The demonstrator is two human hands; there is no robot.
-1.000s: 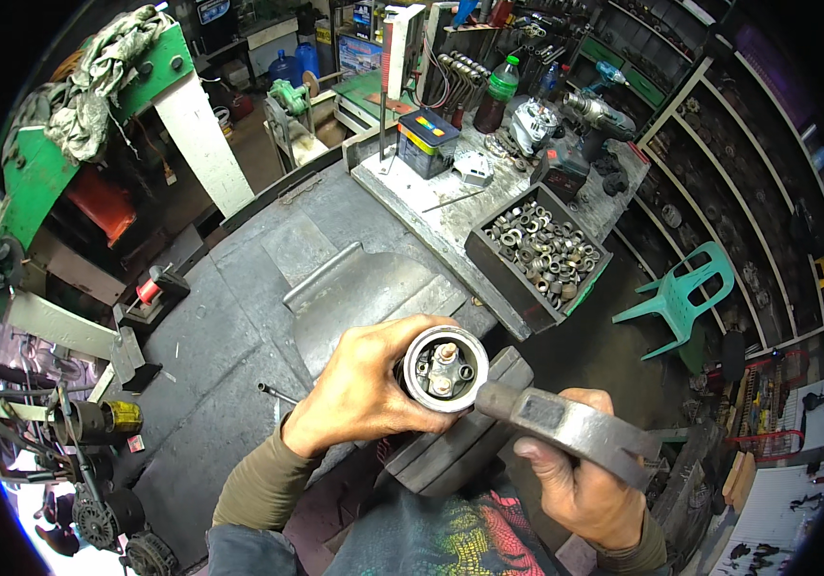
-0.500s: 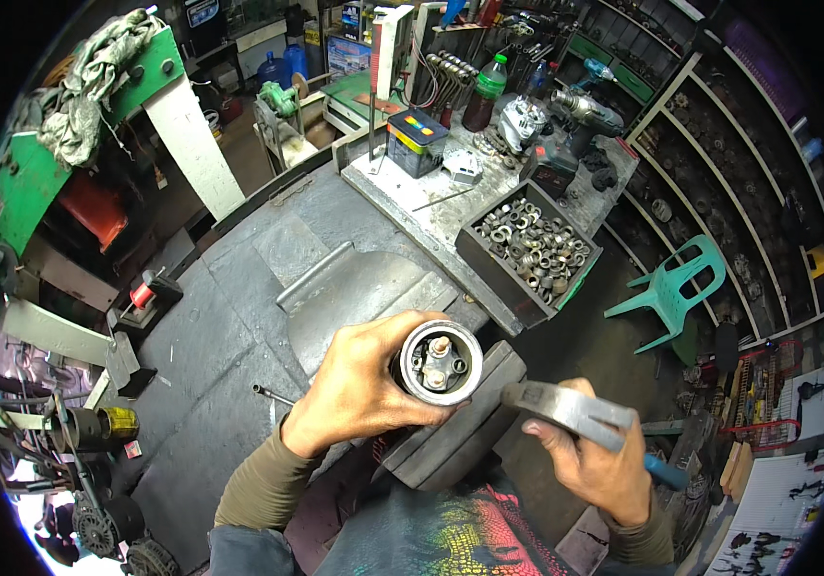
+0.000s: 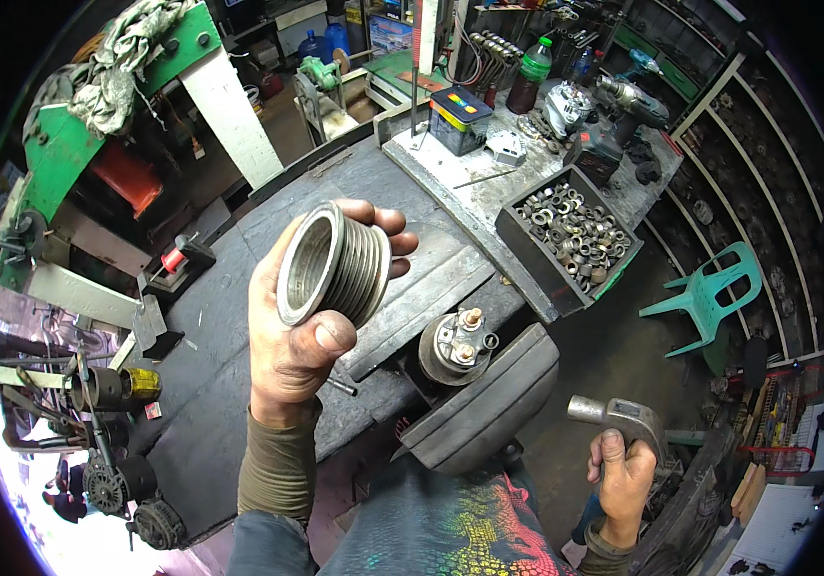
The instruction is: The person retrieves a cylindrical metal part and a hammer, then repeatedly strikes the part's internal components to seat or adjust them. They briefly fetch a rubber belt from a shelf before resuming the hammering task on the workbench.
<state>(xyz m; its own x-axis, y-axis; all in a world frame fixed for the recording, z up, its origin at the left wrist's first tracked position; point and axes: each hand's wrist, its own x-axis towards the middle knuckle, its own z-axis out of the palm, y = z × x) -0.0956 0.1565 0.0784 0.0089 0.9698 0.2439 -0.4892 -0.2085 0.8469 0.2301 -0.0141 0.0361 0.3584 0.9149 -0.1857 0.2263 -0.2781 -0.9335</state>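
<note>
My left hand point(image 3: 282, 336) grips a ribbed metal pulley point(image 3: 364, 274), tilted so that its wide hollow end shows. It hangs above the dark bench top, apart from the part below. A round metal part with copper studs point(image 3: 449, 350) stands upright to the right of it, beside a dark ridged block point(image 3: 484, 403) close to my body; its lower side is hidden. Low at the right, my right hand point(image 3: 620, 480) is closed around a hammer, its steel head point(image 3: 623, 415) uppermost. Partly hidden by my left wrist, a thin metal rod point(image 3: 341, 386) lies on the bench.
A bin of metal rings and bushings point(image 3: 575, 235) sits on the side table, with a boxed battery point(image 3: 460, 120), a bottle point(image 3: 530, 77) and a cordless drill point(image 3: 613, 120) behind. A green plastic chair point(image 3: 714, 298) stands right, before shelves. Alternators point(image 3: 109, 485) lie at lower left.
My left hand has lifted the pulley off from around the studded part, up and to the left, and tilted it. The hammer in my right hand has turned and sunk lower. The view has shifted.
</note>
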